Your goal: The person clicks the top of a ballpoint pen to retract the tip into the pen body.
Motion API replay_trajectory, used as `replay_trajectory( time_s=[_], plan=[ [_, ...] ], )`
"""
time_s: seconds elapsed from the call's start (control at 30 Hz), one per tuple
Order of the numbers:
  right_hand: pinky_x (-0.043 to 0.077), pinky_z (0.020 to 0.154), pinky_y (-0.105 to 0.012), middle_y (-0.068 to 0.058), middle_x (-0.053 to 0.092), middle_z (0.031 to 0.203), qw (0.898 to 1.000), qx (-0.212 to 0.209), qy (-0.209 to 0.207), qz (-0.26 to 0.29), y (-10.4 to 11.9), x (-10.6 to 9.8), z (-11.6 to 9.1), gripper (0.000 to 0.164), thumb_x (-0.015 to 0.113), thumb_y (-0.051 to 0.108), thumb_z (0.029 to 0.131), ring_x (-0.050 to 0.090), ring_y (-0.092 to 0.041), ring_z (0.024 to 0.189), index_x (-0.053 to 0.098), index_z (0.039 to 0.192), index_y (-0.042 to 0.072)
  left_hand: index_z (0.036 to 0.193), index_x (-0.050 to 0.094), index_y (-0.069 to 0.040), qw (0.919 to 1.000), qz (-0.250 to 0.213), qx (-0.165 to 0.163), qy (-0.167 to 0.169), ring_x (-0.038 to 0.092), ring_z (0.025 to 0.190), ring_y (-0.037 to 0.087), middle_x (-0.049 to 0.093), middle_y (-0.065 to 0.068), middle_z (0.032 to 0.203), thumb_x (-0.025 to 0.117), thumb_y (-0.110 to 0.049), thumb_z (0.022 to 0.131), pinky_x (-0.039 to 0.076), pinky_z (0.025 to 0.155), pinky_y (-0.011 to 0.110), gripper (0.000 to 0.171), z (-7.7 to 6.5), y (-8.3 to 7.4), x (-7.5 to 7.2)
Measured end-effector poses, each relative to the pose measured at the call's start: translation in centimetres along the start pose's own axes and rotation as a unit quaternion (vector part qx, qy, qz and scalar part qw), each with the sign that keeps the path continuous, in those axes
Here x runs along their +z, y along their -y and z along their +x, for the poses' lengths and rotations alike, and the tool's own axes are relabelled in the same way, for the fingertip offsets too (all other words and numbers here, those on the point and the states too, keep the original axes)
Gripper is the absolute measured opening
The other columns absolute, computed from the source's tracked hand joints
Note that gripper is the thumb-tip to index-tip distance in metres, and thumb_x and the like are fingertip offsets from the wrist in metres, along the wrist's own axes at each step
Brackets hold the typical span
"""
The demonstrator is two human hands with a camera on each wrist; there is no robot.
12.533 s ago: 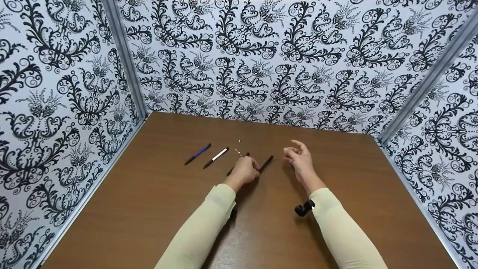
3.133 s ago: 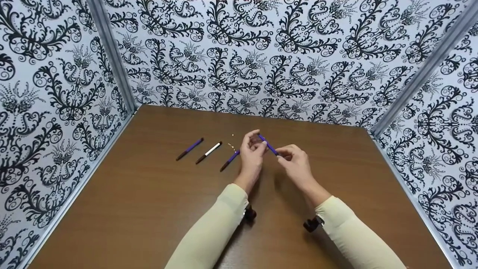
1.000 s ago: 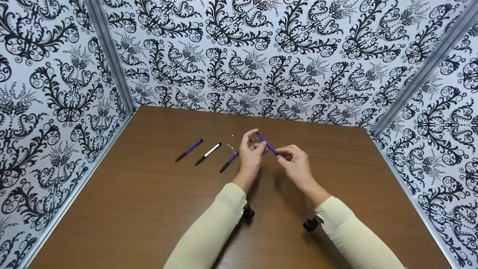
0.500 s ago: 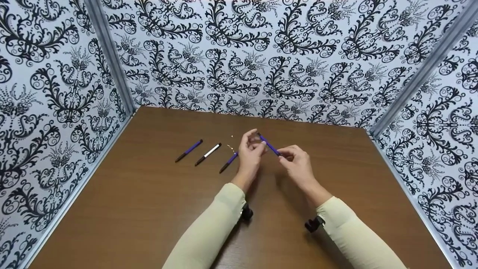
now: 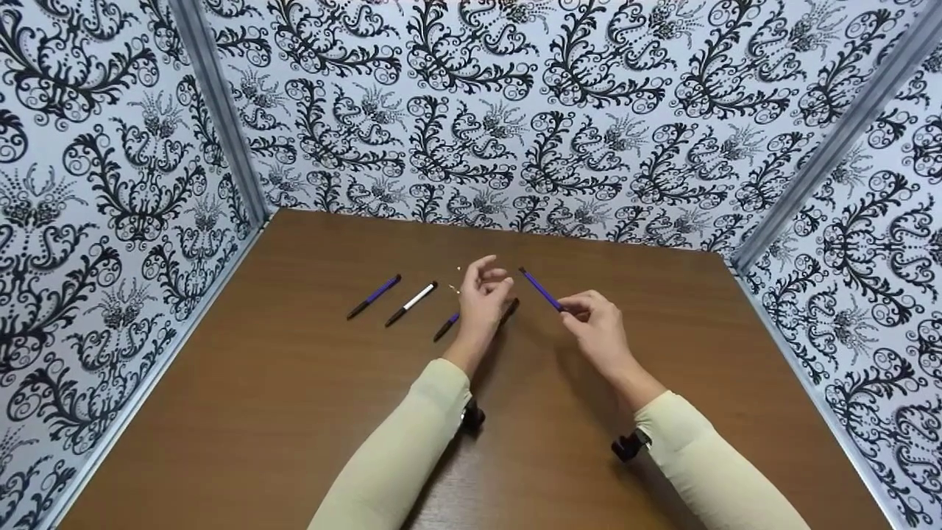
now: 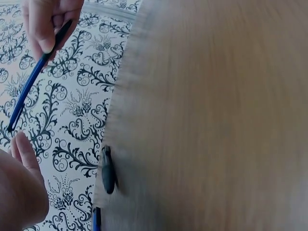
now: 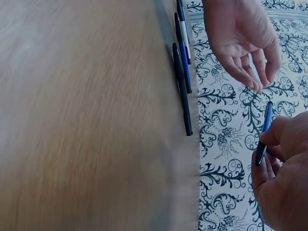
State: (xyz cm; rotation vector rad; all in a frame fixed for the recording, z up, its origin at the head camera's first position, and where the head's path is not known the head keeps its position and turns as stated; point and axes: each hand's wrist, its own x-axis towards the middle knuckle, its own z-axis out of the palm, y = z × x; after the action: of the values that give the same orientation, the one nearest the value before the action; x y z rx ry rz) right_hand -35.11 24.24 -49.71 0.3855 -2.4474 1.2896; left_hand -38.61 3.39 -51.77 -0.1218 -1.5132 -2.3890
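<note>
My right hand (image 5: 600, 327) pinches a blue pen (image 5: 541, 289) by its dark end, above the table. In the right wrist view the same blue pen (image 7: 267, 120) shows between thumb and fingers. My left hand (image 5: 482, 298) is raised to the left of it, fingers loosely bent and holding nothing. Below the left hand a black pen (image 5: 509, 311) lies on the table, partly hidden by the hand. Another blue pen (image 5: 447, 326) is partly covered by that hand too. Further left lie a white pen (image 5: 412, 302) and a blue pen (image 5: 374, 297), side by side at a slant.
The brown wooden table (image 5: 309, 412) is bounded at the back and sides by patterned black-and-white walls (image 5: 471, 125). Small shiny specks (image 5: 453, 288) lie on the tabletop behind the left hand. A small black camera sits at each wrist.
My left hand has let go of the blue pen and moved left. My right hand has drawn the pen a little to the right. Earlier, both hands held it.
</note>
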Motion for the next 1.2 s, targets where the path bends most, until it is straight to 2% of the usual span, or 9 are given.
replay_trajectory(
  time_s=[0.2, 0.37, 0.57, 0.63, 0.73, 0.87, 0.97, 1.07, 1.2],
  plan=[
    [0.056, 0.081, -0.019, -0.011, 0.075, 0.104, 1.0, 0.008, 0.001, 0.006, -0.4, -0.4, -0.2, 0.018, 0.078, -0.008, 0.093, 0.072, -0.025, 0.095, 0.085, 0.108, -0.001, 0.144, 0.06, 0.002, 0.9999, 0.013, 0.002, 0.003, 0.064, 0.086, 0.013, 0.067, 0.028, 0.121, 0.071, 0.013, 0.096, 0.065, 0.078, 0.034, 0.051, 0.4, 0.0, -0.6],
    [0.056, 0.081, -0.019, -0.012, 0.075, 0.104, 1.0, 0.01, 0.003, 0.006, -0.8, -0.4, -0.3, 0.019, 0.077, -0.009, 0.093, 0.072, -0.024, 0.095, 0.085, 0.108, -0.001, 0.142, 0.061, 0.002, 0.9991, 0.041, 0.012, 0.0, 0.064, 0.089, 0.013, 0.069, 0.027, 0.12, 0.073, 0.01, 0.095, 0.061, 0.079, 0.029, 0.049, 0.7, -0.3, -1.3],
    [0.055, 0.081, -0.019, -0.013, 0.075, 0.103, 1.0, 0.01, 0.01, -0.007, -1.7, -0.5, -0.5, 0.019, 0.077, -0.01, 0.092, 0.072, -0.025, 0.093, 0.084, 0.108, -0.003, 0.143, 0.061, 0.001, 0.9982, 0.058, 0.013, 0.0, 0.064, 0.09, 0.014, 0.07, 0.024, 0.12, 0.072, 0.009, 0.096, 0.064, 0.086, 0.042, 0.049, 1.0, -0.7, -2.2],
    [0.055, 0.082, -0.019, -0.013, 0.075, 0.104, 1.0, 0.015, 0.017, -0.012, -2.1, -0.7, -0.6, 0.019, 0.076, -0.01, 0.093, 0.072, -0.025, 0.094, 0.084, 0.108, -0.003, 0.143, 0.06, 0.001, 0.998, 0.062, 0.01, -0.001, 0.064, 0.09, 0.013, 0.069, 0.027, 0.122, 0.072, 0.009, 0.097, 0.064, 0.085, 0.041, 0.049, 1.1, -0.9, -2.5],
    [0.055, 0.082, -0.02, -0.013, 0.075, 0.105, 0.999, 0.021, 0.028, -0.018, -2.5, -0.9, -0.7, 0.02, 0.076, -0.009, 0.093, 0.072, -0.026, 0.095, 0.084, 0.109, -0.002, 0.143, 0.061, 0.0, 0.9981, 0.062, 0.005, -0.006, 0.063, 0.09, 0.014, 0.07, 0.024, 0.121, 0.072, 0.009, 0.097, 0.064, 0.088, 0.047, 0.049, 1.3, -1.0, -2.9],
    [0.057, 0.086, -0.026, -0.012, 0.075, 0.105, 0.999, 0.017, 0.037, -0.033, -2.9, -1.1, -0.9, 0.022, 0.075, -0.009, 0.093, 0.072, -0.029, 0.098, 0.085, 0.11, 0.0, 0.143, 0.06, 0.001, 0.9992, 0.04, 0.002, -0.006, 0.062, 0.091, 0.014, 0.07, 0.019, 0.118, 0.071, 0.01, 0.097, 0.064, 0.084, 0.041, 0.049, 1.5, -1.3, -3.3],
    [0.059, 0.087, -0.03, -0.012, 0.075, 0.105, 0.998, 0.014, 0.043, -0.046, -3.2, -1.2, -1.0, 0.021, 0.075, -0.01, 0.094, 0.072, -0.029, 0.099, 0.084, 0.111, -0.001, 0.143, 0.059, 0.002, 0.9999, 0.016, 0.002, -0.005, 0.061, 0.088, 0.013, 0.068, 0.018, 0.117, 0.069, 0.012, 0.096, 0.061, 0.073, 0.027, 0.049, 1.6, -1.5, -3.6],
    [0.059, 0.086, -0.029, -0.012, 0.074, 0.104, 0.997, 0.014, 0.047, -0.053, -3.5, -1.3, -1.1, 0.021, 0.076, -0.01, 0.094, 0.071, -0.027, 0.097, 0.084, 0.111, -0.002, 0.143, 0.058, 0.003, 1.0, 0.001, 0.003, -0.009, 0.06, 0.086, 0.012, 0.068, 0.016, 0.114, 0.069, 0.014, 0.096, 0.059, 0.069, 0.025, 0.05, 1.8, -1.7, -3.7],
    [0.058, 0.085, -0.026, -0.012, 0.074, 0.104, 0.997, 0.019, 0.054, -0.06, -4.0, -1.3, -1.1, 0.02, 0.075, -0.01, 0.093, 0.07, -0.025, 0.097, 0.084, 0.11, -0.003, 0.142, 0.059, 0.003, 0.9997, 0.012, 0.01, -0.019, 0.06, 0.085, 0.012, 0.069, 0.012, 0.11, 0.07, 0.015, 0.094, 0.058, 0.07, 0.024, 0.05, 1.9, -1.9, -3.9]
  ],
)
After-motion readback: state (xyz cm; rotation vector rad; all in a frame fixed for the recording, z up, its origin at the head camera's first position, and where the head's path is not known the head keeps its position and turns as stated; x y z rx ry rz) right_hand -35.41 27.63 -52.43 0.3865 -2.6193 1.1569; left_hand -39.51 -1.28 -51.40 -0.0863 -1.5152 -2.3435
